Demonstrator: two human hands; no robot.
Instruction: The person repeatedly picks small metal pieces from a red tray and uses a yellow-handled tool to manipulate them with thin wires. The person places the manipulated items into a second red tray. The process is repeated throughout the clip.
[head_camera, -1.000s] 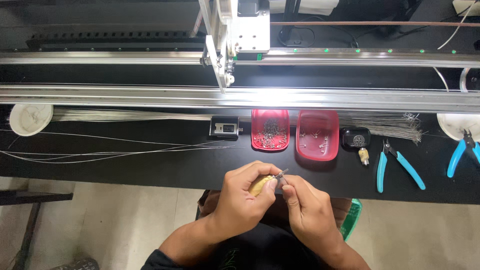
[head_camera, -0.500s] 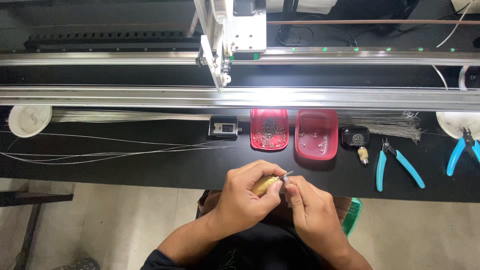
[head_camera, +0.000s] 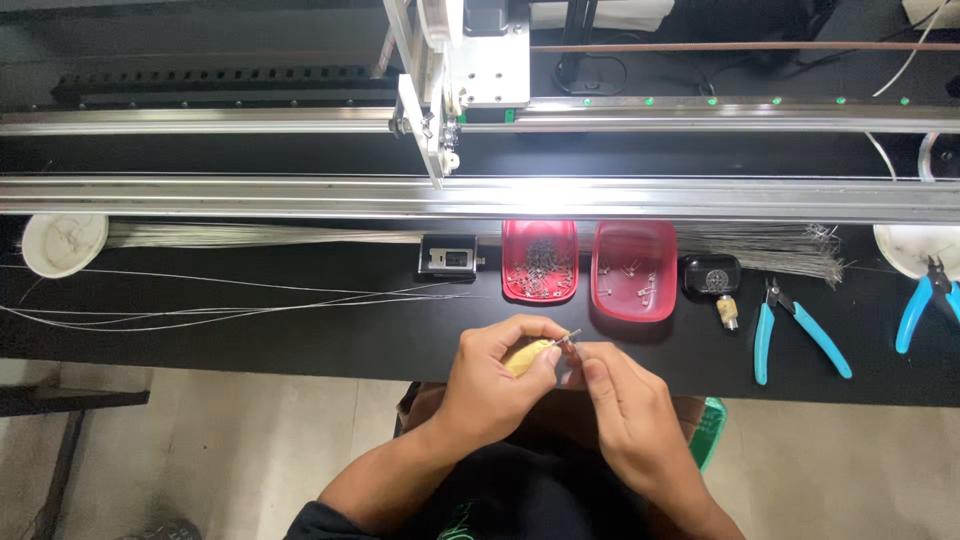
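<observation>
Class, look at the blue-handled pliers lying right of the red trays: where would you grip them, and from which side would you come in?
Grip the pliers by the two blue handles, which splay toward the table's near edge while the dark jaws point away at the rail. Coming from the near right side lets the fingers close around both handles; the small black box crowds the jaw end.

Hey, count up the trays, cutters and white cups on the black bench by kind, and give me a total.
Red trays: 2, one full of small metal parts, one nearly bare.
Blue-handled cutters: 2, one beside the trays, one at the right edge.
White cups: 2, far left and far right.
Total: 6
</observation>
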